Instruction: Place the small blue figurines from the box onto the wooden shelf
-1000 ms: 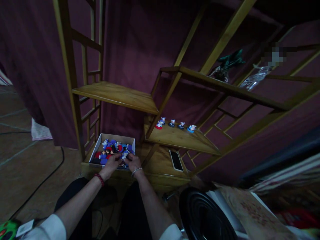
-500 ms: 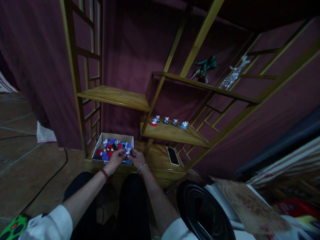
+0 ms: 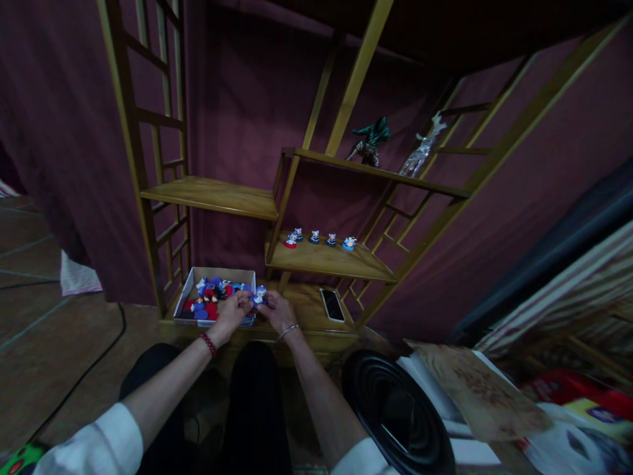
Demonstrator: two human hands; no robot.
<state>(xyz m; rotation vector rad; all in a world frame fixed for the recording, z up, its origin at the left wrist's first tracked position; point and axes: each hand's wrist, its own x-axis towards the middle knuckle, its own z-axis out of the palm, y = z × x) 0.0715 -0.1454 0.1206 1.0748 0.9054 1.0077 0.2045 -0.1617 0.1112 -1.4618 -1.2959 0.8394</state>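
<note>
A small purple-and-white figurine (image 3: 258,296) is held upright between both hands, over the right edge of a cardboard box (image 3: 230,271). My left hand (image 3: 233,314) pinches its base from the left. From the right, the fingers of my right hand (image 3: 277,312) close on the same figurine. Inside the box lies a jumble of purple, red and black figurines (image 3: 210,300). On the lower middle shelf (image 3: 326,260) stand several little figurines: one on a red base (image 3: 291,241), some on dark bases (image 3: 314,237), and one on a blue base (image 3: 349,243).
A white-framed phone (image 3: 332,305) lies on the bottom board right of my hands. Above are a green hooded statue (image 3: 372,140) and a silvery figure (image 3: 422,148). Wooden uprights (image 3: 283,221) divide the shelves. A black round stool-like object (image 3: 398,412) stands at lower right.
The figurine has come up and slightly right, out from over the box's contents, still in both hands. The camera view has shifted, moving the shelves leftward in the picture.
</note>
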